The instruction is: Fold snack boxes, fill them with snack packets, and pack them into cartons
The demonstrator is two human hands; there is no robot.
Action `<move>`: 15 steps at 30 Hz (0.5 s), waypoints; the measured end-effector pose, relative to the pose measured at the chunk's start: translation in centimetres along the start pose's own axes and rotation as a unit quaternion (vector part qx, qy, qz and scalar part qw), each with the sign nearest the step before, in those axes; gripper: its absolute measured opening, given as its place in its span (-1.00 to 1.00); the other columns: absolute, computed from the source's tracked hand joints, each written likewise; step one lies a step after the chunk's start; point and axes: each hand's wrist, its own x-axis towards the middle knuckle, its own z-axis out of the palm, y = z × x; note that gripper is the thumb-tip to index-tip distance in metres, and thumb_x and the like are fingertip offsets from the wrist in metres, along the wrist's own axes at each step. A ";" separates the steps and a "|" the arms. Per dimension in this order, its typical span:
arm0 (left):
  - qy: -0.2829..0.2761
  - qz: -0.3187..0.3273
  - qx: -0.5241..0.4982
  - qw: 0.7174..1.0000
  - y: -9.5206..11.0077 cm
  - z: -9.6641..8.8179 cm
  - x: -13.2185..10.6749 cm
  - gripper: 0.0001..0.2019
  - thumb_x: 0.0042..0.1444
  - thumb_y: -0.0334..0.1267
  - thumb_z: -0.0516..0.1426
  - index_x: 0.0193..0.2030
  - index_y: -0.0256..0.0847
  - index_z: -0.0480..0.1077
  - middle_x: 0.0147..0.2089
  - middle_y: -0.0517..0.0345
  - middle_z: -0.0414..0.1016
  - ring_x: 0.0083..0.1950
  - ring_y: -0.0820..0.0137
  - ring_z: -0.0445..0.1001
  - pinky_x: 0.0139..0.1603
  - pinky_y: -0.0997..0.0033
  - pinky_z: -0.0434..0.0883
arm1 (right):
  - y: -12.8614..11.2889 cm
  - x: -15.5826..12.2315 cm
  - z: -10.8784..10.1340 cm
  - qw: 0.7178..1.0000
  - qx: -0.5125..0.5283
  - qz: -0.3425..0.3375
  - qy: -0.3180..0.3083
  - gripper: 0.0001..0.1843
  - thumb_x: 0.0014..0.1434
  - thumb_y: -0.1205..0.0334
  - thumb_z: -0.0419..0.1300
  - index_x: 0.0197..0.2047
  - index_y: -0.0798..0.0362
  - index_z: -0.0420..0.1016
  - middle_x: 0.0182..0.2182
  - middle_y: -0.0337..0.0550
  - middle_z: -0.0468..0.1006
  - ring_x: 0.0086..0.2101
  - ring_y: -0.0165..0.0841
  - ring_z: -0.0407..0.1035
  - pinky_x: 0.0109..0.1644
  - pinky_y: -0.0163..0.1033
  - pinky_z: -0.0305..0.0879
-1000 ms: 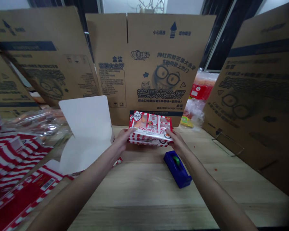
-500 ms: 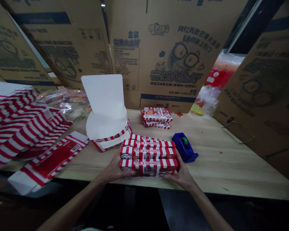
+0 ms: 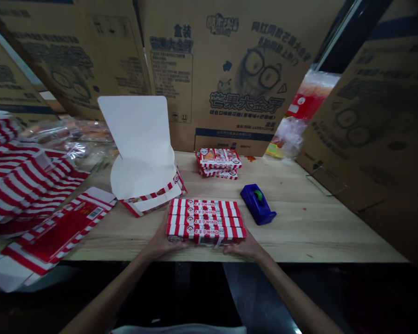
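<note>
Boxes (image 3: 205,221) in red-and-white stripes lie in a flat, tight stack at the near edge of the desk (image 3: 320,236), a little left of centre. The left hand (image 3: 160,243) cups the stack's left end and the right hand (image 3: 240,249) presses flat against its right end, so the two hold it between them.

Just beyond the right hand sits a blue tape dispenser (image 3: 257,204). A smaller stack (image 3: 218,163) of the same boxes stands at the far edge, against a cardboard sheet (image 3: 230,79) printed with a bespectacled cartoon face. Left of the held stack, a half-folded white carton (image 3: 137,134) stands with its flap raised. Flat striped blanks (image 3: 24,181) and a red-panelled blank (image 3: 55,236) lie toward the left edge, some overhanging it. A plastic bag (image 3: 289,137) sits at the far right corner.
</note>
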 end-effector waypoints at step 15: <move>0.026 0.025 0.007 0.999 0.7 0.0 0.4 0.11 -0.25 -0.03 0.42 0.39 -0.15 -0.08 0.39 -0.23 0.10 0.39 -0.10 0.09 0.37 -0.24 0.01 | -11.9 4.0 -3.0 0.902 -0.347 -0.122 -0.225 0.48 -0.27 -0.34 0.39 0.45 0.11 -0.37 0.42 0.25 -0.28 0.37 0.12 -0.38 0.38 0.23 -0.39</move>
